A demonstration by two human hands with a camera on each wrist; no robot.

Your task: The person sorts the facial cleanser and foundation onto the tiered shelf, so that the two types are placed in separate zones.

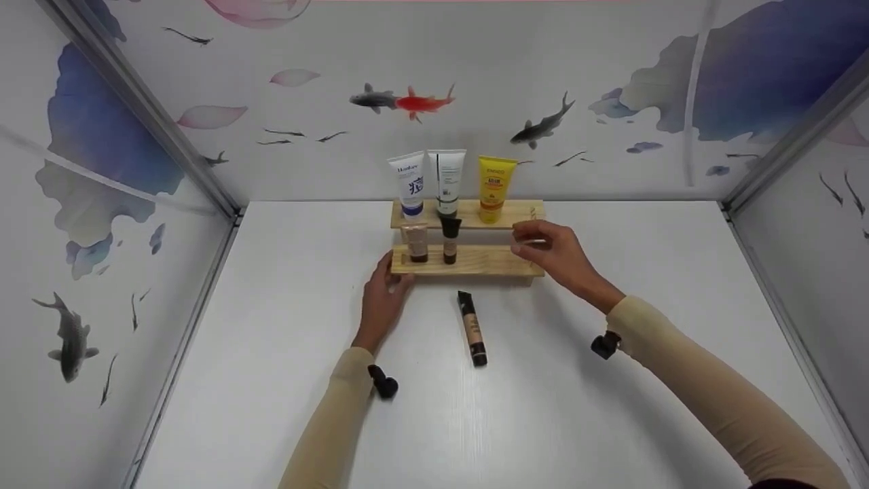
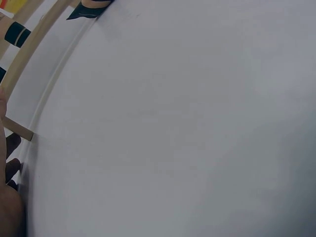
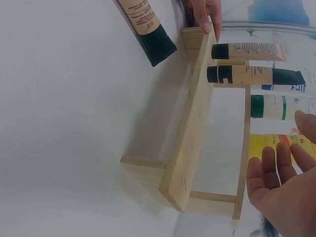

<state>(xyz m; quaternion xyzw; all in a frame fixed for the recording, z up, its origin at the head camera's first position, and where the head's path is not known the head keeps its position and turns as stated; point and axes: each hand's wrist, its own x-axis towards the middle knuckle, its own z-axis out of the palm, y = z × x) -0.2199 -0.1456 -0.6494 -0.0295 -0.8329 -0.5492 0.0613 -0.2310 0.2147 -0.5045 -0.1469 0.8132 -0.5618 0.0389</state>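
Note:
A two-tier wooden rack (image 1: pixel 489 260) stands at the table's back. My left hand (image 1: pixel 384 302) grips the left end of its lower shelf; in the right wrist view, that hand's fingers (image 3: pixel 201 15) lie around the shelf end. My right hand (image 1: pixel 560 255) is by the rack's right end, fingers loosely bent and holding nothing. Upright on the upper tier are a white tube with blue print (image 1: pixel 410 180), a white and green tube (image 1: pixel 447 180) and a yellow tube (image 1: pixel 495 187). A beige tube (image 1: pixel 417 243) and a slim black-ended tube (image 1: pixel 450 246) stand on the lower tier.
Another beige tube with black ends (image 1: pixel 472 329) lies on the white table (image 1: pixel 543 407) in front of the rack, between my forearms. Behind the rack rises a back wall (image 1: pixel 475 54) painted with fish. Side panels (image 1: pixel 88 238) enclose the table.

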